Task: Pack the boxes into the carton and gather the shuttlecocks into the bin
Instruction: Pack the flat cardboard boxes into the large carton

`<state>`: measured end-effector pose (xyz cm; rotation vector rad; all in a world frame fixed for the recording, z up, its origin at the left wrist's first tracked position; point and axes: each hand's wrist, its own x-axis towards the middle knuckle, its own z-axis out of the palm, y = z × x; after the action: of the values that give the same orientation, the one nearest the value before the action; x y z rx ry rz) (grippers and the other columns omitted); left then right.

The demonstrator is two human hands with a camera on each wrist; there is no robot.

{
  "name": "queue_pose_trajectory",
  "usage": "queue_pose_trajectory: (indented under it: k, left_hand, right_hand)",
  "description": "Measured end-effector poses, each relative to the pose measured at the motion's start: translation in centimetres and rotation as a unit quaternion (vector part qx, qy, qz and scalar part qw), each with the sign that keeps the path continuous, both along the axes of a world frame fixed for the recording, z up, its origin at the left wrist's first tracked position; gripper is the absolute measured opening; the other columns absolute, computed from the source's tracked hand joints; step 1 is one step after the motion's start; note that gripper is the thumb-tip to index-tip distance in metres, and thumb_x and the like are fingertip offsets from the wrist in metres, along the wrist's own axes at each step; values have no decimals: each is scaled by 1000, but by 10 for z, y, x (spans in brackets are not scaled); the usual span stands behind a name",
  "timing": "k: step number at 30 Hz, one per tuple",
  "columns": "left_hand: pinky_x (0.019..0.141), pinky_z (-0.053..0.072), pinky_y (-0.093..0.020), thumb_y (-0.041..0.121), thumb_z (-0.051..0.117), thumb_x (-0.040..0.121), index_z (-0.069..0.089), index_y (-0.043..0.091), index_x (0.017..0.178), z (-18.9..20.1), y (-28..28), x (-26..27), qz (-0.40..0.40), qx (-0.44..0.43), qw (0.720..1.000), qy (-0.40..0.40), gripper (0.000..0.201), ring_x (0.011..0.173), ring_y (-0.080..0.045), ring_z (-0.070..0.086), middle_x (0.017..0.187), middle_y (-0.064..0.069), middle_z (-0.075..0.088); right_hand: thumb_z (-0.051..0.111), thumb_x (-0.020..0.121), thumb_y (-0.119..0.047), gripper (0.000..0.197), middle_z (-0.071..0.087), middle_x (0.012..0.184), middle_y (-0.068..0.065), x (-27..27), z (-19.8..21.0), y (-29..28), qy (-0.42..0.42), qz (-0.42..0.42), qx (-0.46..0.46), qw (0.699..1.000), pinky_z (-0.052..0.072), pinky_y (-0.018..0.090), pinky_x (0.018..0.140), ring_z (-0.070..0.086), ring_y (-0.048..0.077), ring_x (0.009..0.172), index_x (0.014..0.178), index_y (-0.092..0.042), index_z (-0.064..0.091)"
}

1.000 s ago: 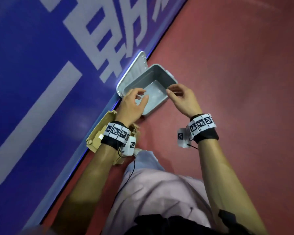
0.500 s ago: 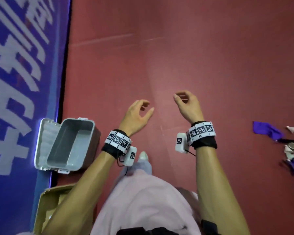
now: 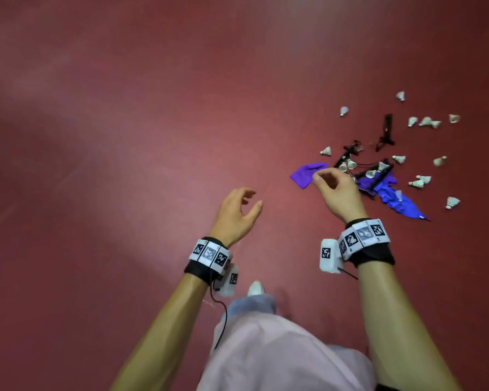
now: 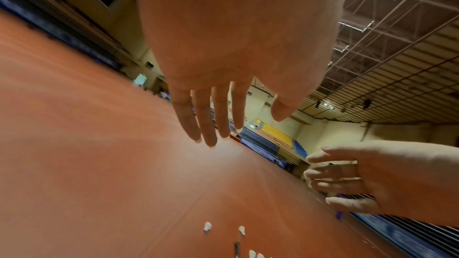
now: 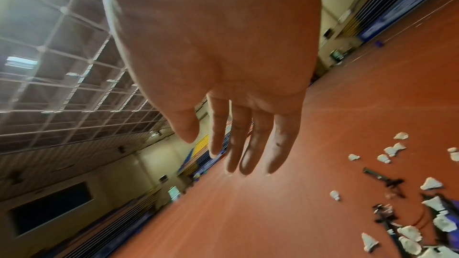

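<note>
Above the red floor, hands: both held in the air, empty.
Left hand (image 3: 235, 212): fingers relaxed and slightly spread, holding nothing.
Right hand (image 3: 336, 193): fingers loose, holding nothing, over the edge of the scatter.
Shuttlecocks (image 3: 419, 181): white, strewn on the floor (image 3: 124, 136) ahead and to the right.
Among them: purple cloth (image 3: 305, 174) and black straps (image 3: 386, 131).

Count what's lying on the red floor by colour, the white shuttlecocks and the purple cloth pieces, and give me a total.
White shuttlecocks: 16 visible, 4 of them among the black straps; more may be hidden there
Purple cloth pieces: 2
Total: 18
</note>
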<state>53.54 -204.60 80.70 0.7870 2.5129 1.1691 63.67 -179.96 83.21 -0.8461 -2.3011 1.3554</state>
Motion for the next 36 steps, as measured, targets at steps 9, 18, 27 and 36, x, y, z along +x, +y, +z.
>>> queue_pose_trajectory:
  k: [9,18,27,36]
  left_hand:
    - [82,52,-28,43,66,92,63,25,122,-18,189,-104,-194,-16,981,-21,34,97,-7,64,116,10,64]
    - [90,52,-31,38,68,92,61,22,125,-57,390,-174,-260,-71,963,-3,38,103,-11,63,122,7,63]
    - [89,55,-37,35,68,91,59,21,127,-44,525,-276,-203,-130,970,28,40,100,-14,63,123,4,61]
    - [88,52,-33,31,70,92,59,17,128,-62,648,-369,-191,-145,971,22,40,102,-16,63,126,2,61]
  right_hand:
    - [69,97,-18,7,74,105,2,-8,-19,122,-9,-180,-54,982,48,14,87,68,17,97,102,-14,72]
    - [72,95,-22,12,70,103,-1,-41,-77,303,-76,-228,-106,965,49,24,82,65,17,89,105,-15,69]
    - [77,89,-31,24,71,104,3,-105,-107,497,-160,-235,-112,952,55,41,93,68,27,104,107,-20,65]
    - [78,88,-35,52,62,135,9,-227,-102,592,-185,-136,-52,972,46,36,104,58,28,125,134,-20,58]
